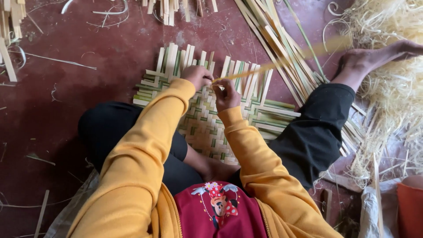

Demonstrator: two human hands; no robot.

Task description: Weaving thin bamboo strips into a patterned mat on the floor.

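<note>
The far end of the thin strip (pixel 282 61) is motion-blurred; the woven mat's (pixel 198 128) near part hides under sleeves and legs.

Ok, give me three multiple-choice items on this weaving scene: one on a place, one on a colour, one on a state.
1. Where does the woven mat lie?
A. on a table
B. on the red floor, between the person's legs
C. hung on a wall

2. What colour are the sleeves?
A. yellow-orange
B. blue
C. white

3. What are the left hand and right hand doing?
A. resting empty
B. both at one thin bamboo strip
C. holding a knife

Answers: 1 B, the mat lies flat on the floor by the knees; 2 A, both arms show that colour; 3 B, the strip runs from the fingers up to the right.
</note>
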